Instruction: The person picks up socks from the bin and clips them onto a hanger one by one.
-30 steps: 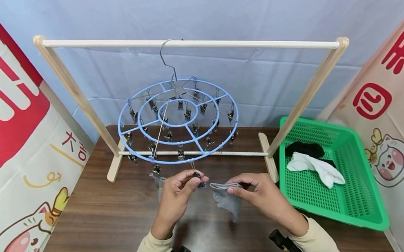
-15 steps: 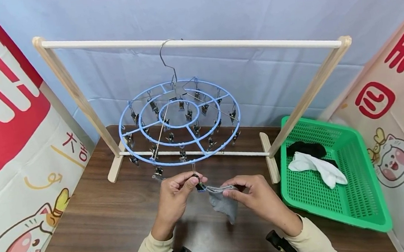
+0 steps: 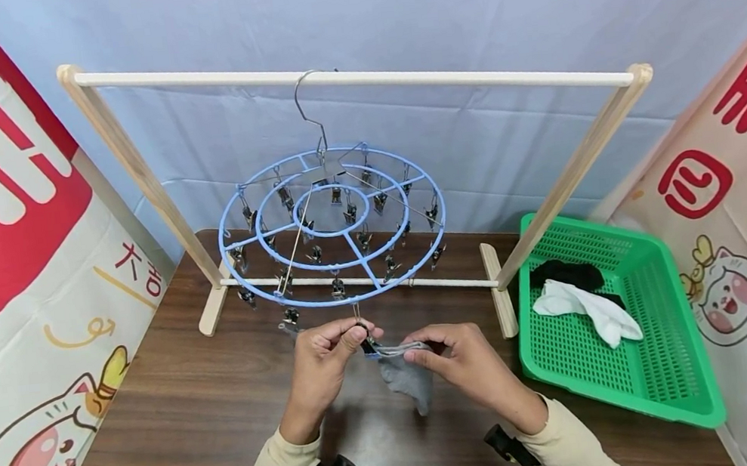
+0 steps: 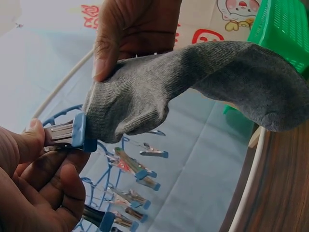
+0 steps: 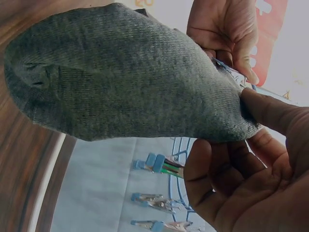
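My left hand (image 3: 324,363) pinches a small metal clip (image 4: 65,134) with blue tips, which hangs by a link from the front rim of a round blue clip hanger (image 3: 330,235). In my right hand (image 3: 468,356) is a grey sock (image 3: 406,381), pinched near its cuff between thumb and fingers. The sock's cuff edge sits right at the clip's blue tips in the left wrist view, and its toe end hangs free to the other side. Just behind my left hand, another clip (image 3: 290,318) on the rim bears a grey piece, mostly hidden.
A wooden rack (image 3: 439,76) stands on the brown table (image 3: 180,405) and carries the hanger by its hook. Several other clips dangle from the blue rings. To the right, a green basket (image 3: 627,405) holds a white sock-like cloth (image 3: 580,308) and a black cloth (image 3: 572,273).
My right hand has brought the grey sock leftward, from a gap beside the clip up to its blue tips. The left hand keeps its pinch on the clip, nearly still.
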A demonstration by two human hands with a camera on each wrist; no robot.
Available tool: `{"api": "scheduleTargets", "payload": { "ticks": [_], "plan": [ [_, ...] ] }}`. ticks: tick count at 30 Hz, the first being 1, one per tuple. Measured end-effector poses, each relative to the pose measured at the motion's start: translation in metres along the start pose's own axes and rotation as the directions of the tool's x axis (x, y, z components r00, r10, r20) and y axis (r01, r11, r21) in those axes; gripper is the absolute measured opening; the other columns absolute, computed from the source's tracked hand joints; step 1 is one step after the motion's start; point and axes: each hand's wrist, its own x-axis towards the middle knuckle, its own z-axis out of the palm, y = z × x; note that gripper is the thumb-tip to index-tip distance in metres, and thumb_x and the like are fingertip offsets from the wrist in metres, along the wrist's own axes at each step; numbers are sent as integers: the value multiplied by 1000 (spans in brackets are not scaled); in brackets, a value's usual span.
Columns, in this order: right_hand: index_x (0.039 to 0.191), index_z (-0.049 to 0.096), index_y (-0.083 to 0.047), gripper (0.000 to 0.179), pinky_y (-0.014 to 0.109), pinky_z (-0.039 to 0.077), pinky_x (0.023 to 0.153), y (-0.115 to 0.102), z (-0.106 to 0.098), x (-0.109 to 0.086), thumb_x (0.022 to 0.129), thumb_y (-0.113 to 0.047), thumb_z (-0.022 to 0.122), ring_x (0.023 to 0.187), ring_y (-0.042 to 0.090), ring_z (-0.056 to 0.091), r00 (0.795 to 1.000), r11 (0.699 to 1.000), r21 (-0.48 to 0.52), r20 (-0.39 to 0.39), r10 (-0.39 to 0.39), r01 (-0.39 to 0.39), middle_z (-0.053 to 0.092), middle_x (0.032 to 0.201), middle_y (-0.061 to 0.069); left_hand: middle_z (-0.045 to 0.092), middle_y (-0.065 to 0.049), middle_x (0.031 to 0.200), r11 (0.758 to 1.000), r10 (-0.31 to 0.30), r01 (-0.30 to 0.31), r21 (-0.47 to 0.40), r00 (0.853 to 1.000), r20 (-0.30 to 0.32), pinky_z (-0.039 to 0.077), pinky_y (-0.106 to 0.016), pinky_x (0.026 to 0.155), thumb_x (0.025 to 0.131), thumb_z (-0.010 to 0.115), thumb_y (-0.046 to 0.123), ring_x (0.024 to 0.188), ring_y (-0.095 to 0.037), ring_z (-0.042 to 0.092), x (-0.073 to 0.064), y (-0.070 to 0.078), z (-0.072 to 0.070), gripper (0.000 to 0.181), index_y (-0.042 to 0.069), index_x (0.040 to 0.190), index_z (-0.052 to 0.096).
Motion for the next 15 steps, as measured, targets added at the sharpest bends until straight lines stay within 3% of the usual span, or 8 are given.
{"api": "scheduleTargets", "payload": {
  "ticks": [9,15],
  "plan": [
    [96,75,-12,12,24,49,60,0,8,6,86,-17,74,74,5,59,1000,1000,3,-4,-20,20,72,91,-4,72,-18,85,1000,12,-12,-1,1000,-1,53,-30,81,94,56,-2,87,-23,69,-1,-1,0,14,-9,94,69],
    [96,75,-11,12,24,50,61,0,12,8,85,-16,75,75,5,61,999,999,10,-14,-35,35,72,91,-4,72,-17,86,999,7,-6,51,1000,-17,54,-28,79,93,56,-5,87,-26,70,-2,0,1,13,-8,96,68]
  ]
}}
